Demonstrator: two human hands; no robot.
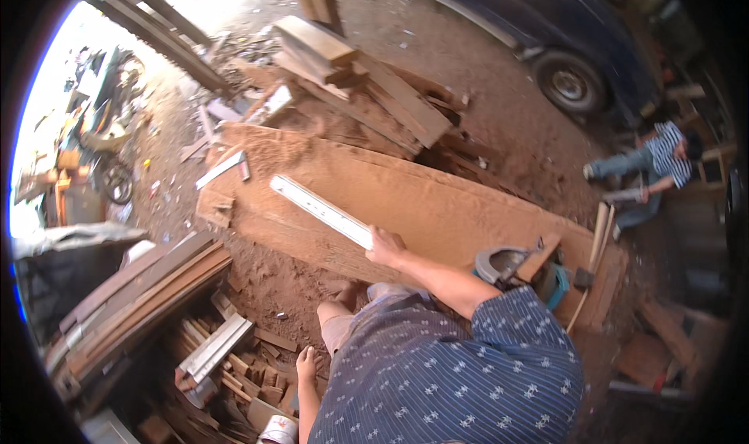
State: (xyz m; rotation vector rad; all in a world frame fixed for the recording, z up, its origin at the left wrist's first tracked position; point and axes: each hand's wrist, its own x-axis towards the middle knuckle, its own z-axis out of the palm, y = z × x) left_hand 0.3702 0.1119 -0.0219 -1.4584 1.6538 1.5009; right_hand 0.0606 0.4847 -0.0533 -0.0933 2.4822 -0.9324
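My right hand (385, 245) grips the near end of a long, narrow white strip (324, 213). The strip points away to the left above a wide sawdust-covered plank (437, 202). Low at my left side hangs my left hand (310, 360), with nothing visible in it and its fingers loosely bent apart. Nearest to that hand are wood offcuts (269, 378) and a white-faced piece of timber (217, 346). Right of my right forearm, on the plank, rests a grey and teal circular saw (499, 264). Another white-edged piece (222, 169) lies on the plank's far left end.
Stacked beams (316, 46) rise beyond the plank. Long boards (144, 303) are piled at the left, and a white bucket (278, 430) stands near my left forearm. A person in a striped shirt (671, 154) sits at the right, near a dark blue vehicle (546, 23).
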